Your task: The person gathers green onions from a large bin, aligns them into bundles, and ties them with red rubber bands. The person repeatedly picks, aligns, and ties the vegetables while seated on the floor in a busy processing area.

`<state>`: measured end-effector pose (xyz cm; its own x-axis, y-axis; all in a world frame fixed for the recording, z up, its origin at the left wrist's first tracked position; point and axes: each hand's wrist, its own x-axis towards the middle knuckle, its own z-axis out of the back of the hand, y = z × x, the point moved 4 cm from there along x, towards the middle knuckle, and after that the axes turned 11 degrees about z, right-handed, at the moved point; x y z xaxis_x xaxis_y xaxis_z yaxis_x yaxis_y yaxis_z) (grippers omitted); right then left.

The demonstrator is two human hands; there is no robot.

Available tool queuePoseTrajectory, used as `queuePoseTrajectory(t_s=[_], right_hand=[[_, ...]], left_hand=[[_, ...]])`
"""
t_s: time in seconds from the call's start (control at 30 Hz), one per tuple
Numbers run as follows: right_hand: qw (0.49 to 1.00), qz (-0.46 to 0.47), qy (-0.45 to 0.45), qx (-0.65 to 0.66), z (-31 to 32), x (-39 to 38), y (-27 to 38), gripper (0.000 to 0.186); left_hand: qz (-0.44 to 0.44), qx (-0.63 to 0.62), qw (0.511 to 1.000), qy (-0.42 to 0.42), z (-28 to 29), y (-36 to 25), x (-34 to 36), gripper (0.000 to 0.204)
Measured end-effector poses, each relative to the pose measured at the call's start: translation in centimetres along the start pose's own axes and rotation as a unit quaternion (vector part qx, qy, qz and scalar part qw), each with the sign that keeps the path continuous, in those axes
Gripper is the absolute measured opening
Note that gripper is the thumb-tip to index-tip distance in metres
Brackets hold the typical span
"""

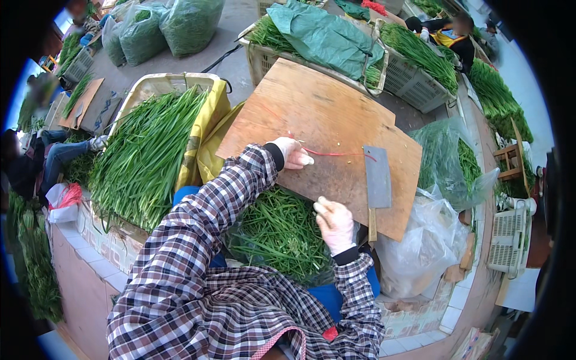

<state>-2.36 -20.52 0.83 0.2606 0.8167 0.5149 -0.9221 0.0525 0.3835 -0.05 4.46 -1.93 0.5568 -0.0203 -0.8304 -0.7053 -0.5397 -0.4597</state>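
Note:
My left hand (294,153), in a pale glove, is over the near left part of a wooden board (318,114). Its fingers are closed at a thin red string (336,154), which runs right across the board to a cleaver (378,180). The cleaver lies flat, its handle pointing toward me over the board's near edge. My right hand (335,225), also gloved, hovers just off that edge with its fingers curled in; whatever they may hold is hidden. Below both hands, loose green stalks (279,234) fill a plastic-lined space at my lap.
A crate of long green leaves (147,150) stands at my left, a yellow sheet (207,135) over its side. Clear plastic bags (420,240) bulge at the right. Beyond the board sits a crate under a green sheet (327,39). Other people work at both sides.

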Motion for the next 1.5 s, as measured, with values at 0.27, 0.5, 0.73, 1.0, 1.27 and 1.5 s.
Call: queuePoseTrajectory(t_s=[0.27,0.5,0.73,1.0,1.27,1.5], right_hand=[[0.962,-0.097,0.068,-0.244,0.2,9.2,-7.2,0.062],[0.935,-0.13,0.196,-0.265,-2.3,7.8,-7.1,0.065],[0.98,-0.119,-0.033,0.153,-5.3,19.6,2.1,0.046],[0.716,-0.321,0.063,0.617,-27.3,37.4,9.4,0.048],[0.945,-0.156,0.281,0.058,-40.1,42.5,0.6,0.024],[0.776,-0.497,0.069,0.382,-44.6,37.7,3.2,0.036]], left_hand=[[-0.299,-0.001,0.953,0.045,-0.7,1.9,-2.1,0.035],[-0.209,-0.012,0.971,0.117,3.4,3.0,-3.1,0.055],[-0.481,0.204,0.741,-0.423,26.1,-3.8,-20.6,0.051],[-0.095,0.39,0.793,-0.458,41.5,-9.4,-13.4,0.108],[0.01,0.483,0.695,-0.533,40.7,-9.9,-8.6,0.121],[-0.065,0.446,0.725,-0.521,43.0,-8.0,-8.2,0.088]])
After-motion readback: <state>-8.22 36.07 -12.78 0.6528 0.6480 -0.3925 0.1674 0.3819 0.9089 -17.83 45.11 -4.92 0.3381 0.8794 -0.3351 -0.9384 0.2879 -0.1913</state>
